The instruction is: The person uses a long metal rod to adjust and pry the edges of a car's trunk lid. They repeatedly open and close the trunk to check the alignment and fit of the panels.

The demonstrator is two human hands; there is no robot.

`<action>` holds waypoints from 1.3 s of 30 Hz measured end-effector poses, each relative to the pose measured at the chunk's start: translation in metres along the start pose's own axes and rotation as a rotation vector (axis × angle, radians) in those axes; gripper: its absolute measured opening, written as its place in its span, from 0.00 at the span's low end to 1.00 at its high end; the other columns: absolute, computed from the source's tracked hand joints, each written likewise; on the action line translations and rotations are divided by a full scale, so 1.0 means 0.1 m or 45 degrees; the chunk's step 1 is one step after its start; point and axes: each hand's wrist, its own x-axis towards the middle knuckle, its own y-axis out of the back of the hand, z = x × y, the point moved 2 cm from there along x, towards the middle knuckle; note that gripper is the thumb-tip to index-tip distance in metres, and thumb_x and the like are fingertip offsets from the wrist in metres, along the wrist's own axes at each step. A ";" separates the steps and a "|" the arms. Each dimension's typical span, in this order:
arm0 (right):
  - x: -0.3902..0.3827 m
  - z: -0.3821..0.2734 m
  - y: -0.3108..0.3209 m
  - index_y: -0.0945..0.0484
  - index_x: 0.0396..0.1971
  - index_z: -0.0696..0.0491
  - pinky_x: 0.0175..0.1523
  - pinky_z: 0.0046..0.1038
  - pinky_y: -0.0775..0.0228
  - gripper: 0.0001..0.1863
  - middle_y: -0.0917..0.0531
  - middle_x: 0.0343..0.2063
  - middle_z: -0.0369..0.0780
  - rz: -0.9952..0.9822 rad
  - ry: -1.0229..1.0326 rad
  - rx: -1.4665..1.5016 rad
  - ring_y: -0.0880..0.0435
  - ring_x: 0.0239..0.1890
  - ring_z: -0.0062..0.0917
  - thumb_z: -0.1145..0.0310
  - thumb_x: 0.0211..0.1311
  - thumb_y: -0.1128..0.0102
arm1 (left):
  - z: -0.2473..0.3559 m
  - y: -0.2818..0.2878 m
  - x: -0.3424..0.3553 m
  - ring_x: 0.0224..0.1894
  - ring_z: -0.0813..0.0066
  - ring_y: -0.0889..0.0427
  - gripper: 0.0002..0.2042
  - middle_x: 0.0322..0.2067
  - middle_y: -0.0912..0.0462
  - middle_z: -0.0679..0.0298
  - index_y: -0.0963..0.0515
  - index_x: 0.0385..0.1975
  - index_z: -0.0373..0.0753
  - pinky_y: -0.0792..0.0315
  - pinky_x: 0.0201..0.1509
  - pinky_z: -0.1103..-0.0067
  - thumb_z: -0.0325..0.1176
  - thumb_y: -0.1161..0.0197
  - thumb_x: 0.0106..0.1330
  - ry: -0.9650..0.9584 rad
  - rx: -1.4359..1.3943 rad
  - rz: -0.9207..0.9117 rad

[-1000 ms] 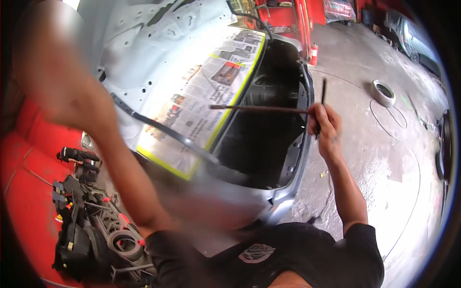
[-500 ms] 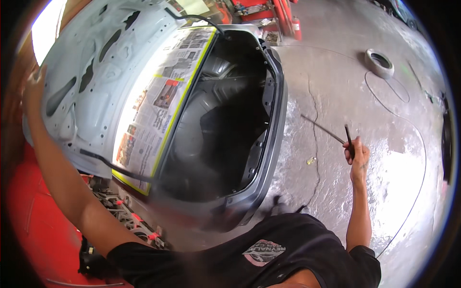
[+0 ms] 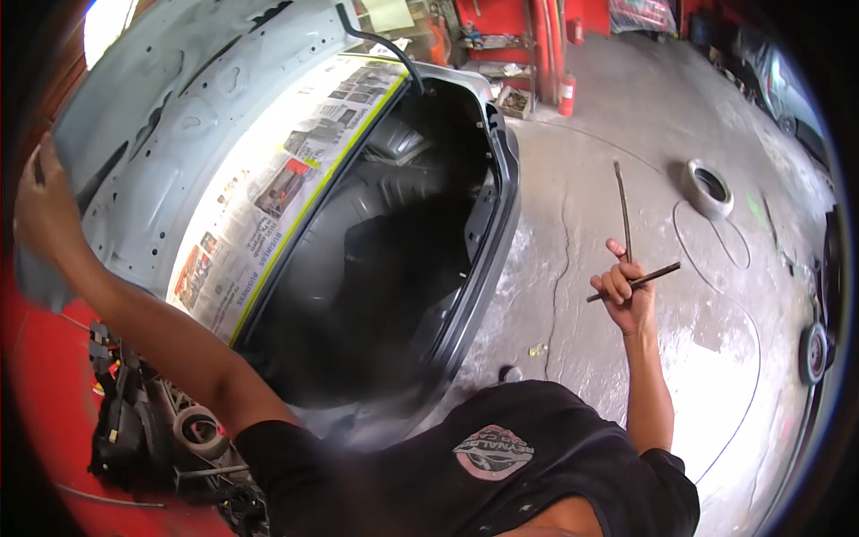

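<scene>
My left hand (image 3: 49, 197) grips the outer edge of the raised, pale grey trunk lid (image 3: 192, 107), its fingers partly hidden by the edge. Out to the right, my right hand (image 3: 628, 291) is closed around a long thin dark metal rod (image 3: 624, 210) that points up, with a shorter dark bar (image 3: 660, 273) crossing it at the fingers. My fingers hide whether the two are joined. Between my hands lies the car's open trunk (image 3: 358, 313), dark and bare inside. Newspaper (image 3: 259, 201), edged with yellow-green tape, covers the panel between the trunk opening and the lid.
A curved black hinge arm (image 3: 385, 45) joins lid and body. Car parts (image 3: 134, 421) lie at the lower left by a red surface (image 3: 40, 376). On the concrete floor are a tire (image 3: 709, 190) and a long thin hose (image 3: 761, 336). A red fire extinguisher (image 3: 566, 94) stands behind.
My right hand has turned, so the long rod points up instead of left, and the short bar lies nearly level. My left hand stays on the lid's edge, and the lid's tilt looks different.
</scene>
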 end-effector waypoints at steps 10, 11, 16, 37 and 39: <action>1.45 -0.87 -0.75 0.35 0.61 0.66 0.33 0.27 0.36 0.28 0.36 0.12 0.30 -0.339 0.452 -0.429 0.41 0.15 0.16 0.69 0.63 0.47 | 1.67 2.17 -2.26 0.46 0.56 0.17 0.14 0.49 0.17 0.53 0.20 0.50 0.35 0.27 0.47 0.67 0.36 0.38 0.70 -0.361 -0.046 0.150; 1.55 -0.96 -0.92 0.37 0.63 0.68 0.29 0.22 0.39 0.31 0.34 0.11 0.29 -0.401 0.476 -0.482 0.40 0.14 0.14 0.69 0.62 0.46 | 1.76 2.31 -2.51 0.48 0.53 0.19 0.15 0.50 0.19 0.51 0.20 0.50 0.37 0.28 0.49 0.64 0.39 0.37 0.68 -0.302 0.008 0.062; 1.92 -0.98 -1.75 0.36 0.66 0.64 0.23 0.15 0.46 0.32 0.30 0.15 0.29 -0.592 0.374 -1.015 0.37 0.15 0.10 0.70 0.62 0.45 | 2.16 3.06 -3.82 0.58 0.43 0.29 0.17 0.53 0.28 0.50 0.23 0.46 0.43 0.36 0.56 0.49 0.43 0.36 0.61 -0.011 0.149 -0.638; 2.89 1.11 -1.71 0.24 0.59 0.60 0.66 0.34 0.34 0.21 0.22 0.60 0.50 -1.108 0.751 -1.569 0.24 0.63 0.39 0.66 0.71 0.43 | 3.17 3.50 -7.20 0.76 0.41 0.51 0.37 0.72 0.44 0.45 0.42 0.72 0.38 0.54 0.74 0.41 0.27 0.42 0.57 0.603 -0.096 -1.830; 2.87 1.21 -1.60 0.23 0.58 0.61 0.66 0.34 0.34 0.19 0.22 0.60 0.50 -1.124 0.787 -1.576 0.24 0.63 0.39 0.69 0.72 0.44 | 3.10 3.51 -7.22 0.76 0.42 0.52 0.37 0.72 0.45 0.46 0.42 0.72 0.38 0.53 0.73 0.41 0.26 0.43 0.58 0.631 -0.110 -1.819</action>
